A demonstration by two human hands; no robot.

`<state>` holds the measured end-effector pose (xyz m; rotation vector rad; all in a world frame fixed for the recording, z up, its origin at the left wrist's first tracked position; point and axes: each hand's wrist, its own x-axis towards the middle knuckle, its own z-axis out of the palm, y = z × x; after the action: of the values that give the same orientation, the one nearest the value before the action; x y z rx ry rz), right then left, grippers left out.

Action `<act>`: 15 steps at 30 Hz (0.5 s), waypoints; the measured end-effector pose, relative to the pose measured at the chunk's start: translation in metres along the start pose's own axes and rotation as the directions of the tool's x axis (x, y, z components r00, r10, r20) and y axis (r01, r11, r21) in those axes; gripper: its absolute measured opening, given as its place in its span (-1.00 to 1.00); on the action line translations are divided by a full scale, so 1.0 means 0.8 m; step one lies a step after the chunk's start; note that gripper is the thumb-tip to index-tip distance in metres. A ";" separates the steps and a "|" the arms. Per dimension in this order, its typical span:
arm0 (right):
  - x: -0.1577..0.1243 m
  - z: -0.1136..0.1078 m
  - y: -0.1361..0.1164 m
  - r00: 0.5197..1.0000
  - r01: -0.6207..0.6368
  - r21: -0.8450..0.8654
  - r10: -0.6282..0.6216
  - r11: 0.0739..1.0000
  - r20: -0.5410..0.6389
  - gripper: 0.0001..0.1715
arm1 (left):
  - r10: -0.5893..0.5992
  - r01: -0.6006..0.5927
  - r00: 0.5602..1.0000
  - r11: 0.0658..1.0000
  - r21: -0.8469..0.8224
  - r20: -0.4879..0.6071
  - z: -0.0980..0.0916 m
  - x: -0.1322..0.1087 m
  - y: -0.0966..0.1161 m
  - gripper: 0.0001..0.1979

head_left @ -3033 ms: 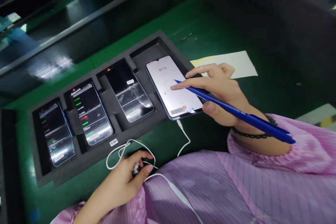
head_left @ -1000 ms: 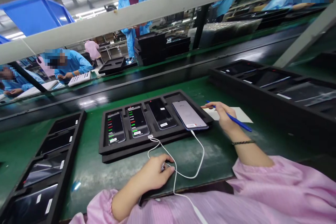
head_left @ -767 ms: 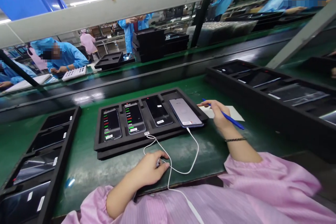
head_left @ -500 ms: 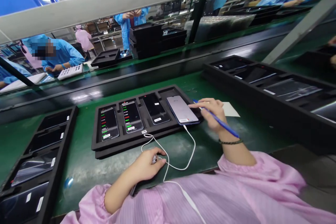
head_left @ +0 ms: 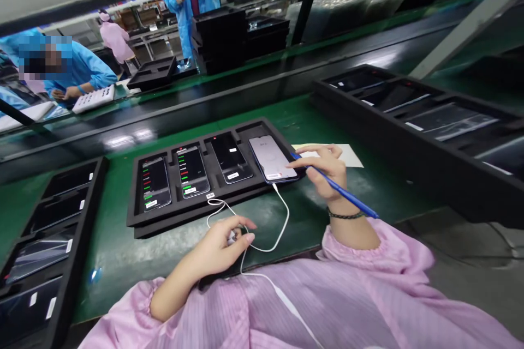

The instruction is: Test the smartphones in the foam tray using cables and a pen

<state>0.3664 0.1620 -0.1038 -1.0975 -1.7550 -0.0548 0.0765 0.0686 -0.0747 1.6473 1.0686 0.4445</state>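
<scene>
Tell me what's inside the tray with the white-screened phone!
The tray holds three dark-screened phones, and the white-screened phone lies over its right-end pocket. What's directly under the phones can't be seen: they cover it.

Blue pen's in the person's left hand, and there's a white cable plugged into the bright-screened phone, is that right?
Not quite: the blue pen is in the right hand, not the left hand, as the head view shows. The white cable is indeed plugged into the bright-screened phone.
</scene>
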 end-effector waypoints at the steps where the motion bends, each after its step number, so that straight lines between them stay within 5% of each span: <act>1: -0.001 -0.002 0.000 0.999 -0.034 0.031 0.035 0.999 -0.037 -0.29 | 0.020 -0.020 1.000 1.000 0.005 0.005 0.003 0.001 0.010 -0.68; 7: -0.006 0.003 -0.005 0.994 -0.054 0.132 0.066 0.990 -0.088 -0.26 | -0.059 0.052 0.998 0.983 0.177 0.033 0.025 0.035 0.057 -0.68; 11: -0.009 0.004 -0.005 0.997 -0.075 0.116 0.078 0.990 -0.022 -0.22 | -0.161 0.167 0.986 0.921 0.351 -0.047 0.038 0.064 0.058 -0.61; 15: -0.011 0.000 -0.006 0.988 -0.157 0.094 0.156 0.983 0.022 -0.20 | -0.183 0.207 0.978 0.920 0.333 -0.103 0.046 0.081 0.053 -0.54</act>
<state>0.3639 0.1535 -0.1084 -1.1640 -1.6612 0.1330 0.1556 0.0997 -0.0639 1.8126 1.4104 0.1911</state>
